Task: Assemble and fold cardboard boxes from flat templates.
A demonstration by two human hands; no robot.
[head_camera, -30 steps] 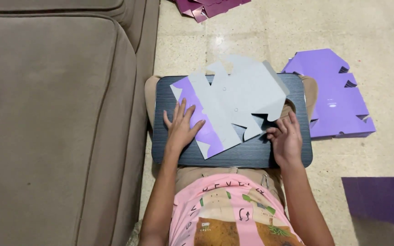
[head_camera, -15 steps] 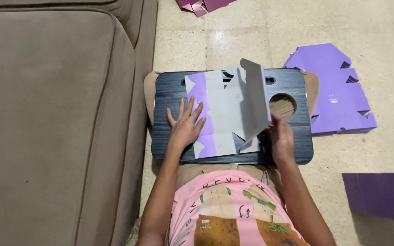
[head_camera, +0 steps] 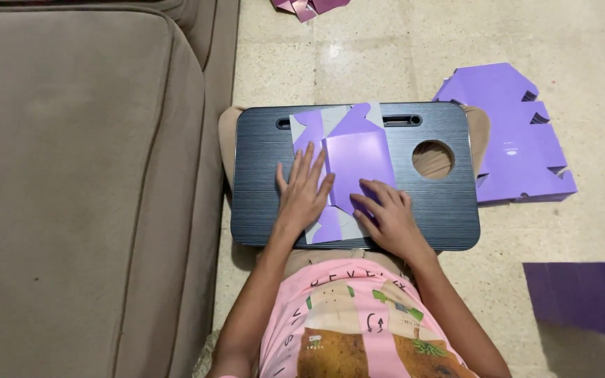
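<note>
A folded purple card sheet (head_camera: 348,157) lies on the dark lap bench (head_camera: 260,175), left of its round hole (head_camera: 433,159). Both hands are flat and spread, grasping nothing: the left hand (head_camera: 304,192) presses the sheet's left edge, the right hand (head_camera: 386,215) its near right corner. The fold could spring open if either palm lifts, and uneven pressure might skew the crease or slide the sheet on the smooth bench.
</note>
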